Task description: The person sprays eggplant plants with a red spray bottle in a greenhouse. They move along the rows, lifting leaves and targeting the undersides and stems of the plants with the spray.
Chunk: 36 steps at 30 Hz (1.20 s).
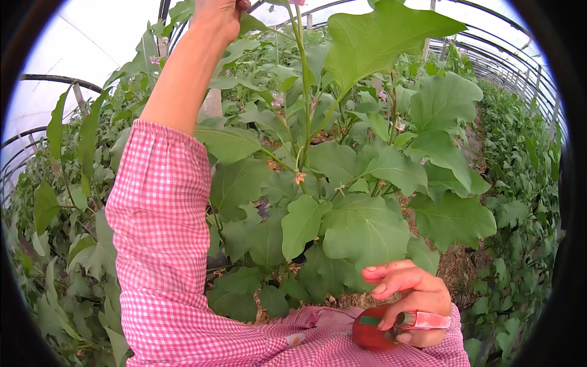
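My left hand (222, 16) is raised at the top edge, closed at the upper part of an eggplant plant (305, 87); its fingertips are partly cut off, so what they pinch is hard to tell. Large lobed leaves and a pink flower at the top edge are beside it. Low on the right, my right hand (412, 303) holds a small red bottle (373, 328) with a green patch against the pink checked garment (229, 330). A red-and-white band or strip with a dark green end (424, 320) lies across its fingers.
Dense eggplant foliage (367, 225) fills the space before me, with a withered blossom (299, 177) on a stem. A narrow soil path (472, 137) runs between rows on the right. Curved hoops (495, 46) of a plastic-covered greenhouse arch overhead, with posts among the plants.
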Motion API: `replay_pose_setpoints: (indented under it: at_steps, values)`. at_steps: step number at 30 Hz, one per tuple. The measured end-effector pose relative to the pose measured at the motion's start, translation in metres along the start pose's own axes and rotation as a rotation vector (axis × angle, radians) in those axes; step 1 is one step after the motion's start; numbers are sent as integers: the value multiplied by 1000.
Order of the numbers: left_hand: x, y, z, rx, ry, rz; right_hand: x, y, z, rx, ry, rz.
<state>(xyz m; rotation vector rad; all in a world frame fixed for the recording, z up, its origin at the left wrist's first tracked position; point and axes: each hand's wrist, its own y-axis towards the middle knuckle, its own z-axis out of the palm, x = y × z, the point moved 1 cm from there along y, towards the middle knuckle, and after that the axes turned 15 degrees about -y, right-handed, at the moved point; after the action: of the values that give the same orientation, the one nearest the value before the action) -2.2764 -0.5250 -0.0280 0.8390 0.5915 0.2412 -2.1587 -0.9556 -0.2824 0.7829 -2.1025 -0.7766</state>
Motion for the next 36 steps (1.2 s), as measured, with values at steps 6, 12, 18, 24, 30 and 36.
replay_pose_setpoints:
  at_steps: [6,12,18,24,30,36]
  values:
    - [-78,-107,-35,500,-202,-55,-35,-5,33,37,60,-67]
    - [-13,-173,-67,228,317,-543,-52,11,77,87,58,-100]
    - [27,-161,-76,344,1289,-319,-74,14,128,-9,98,-59]
    - [56,-127,-94,831,2094,163,-85,29,144,58,172,30]
    - [79,-124,-119,880,1030,-347,-108,59,145,8,350,101]
    - [54,-136,-145,717,933,-478,-129,111,146,29,561,400]
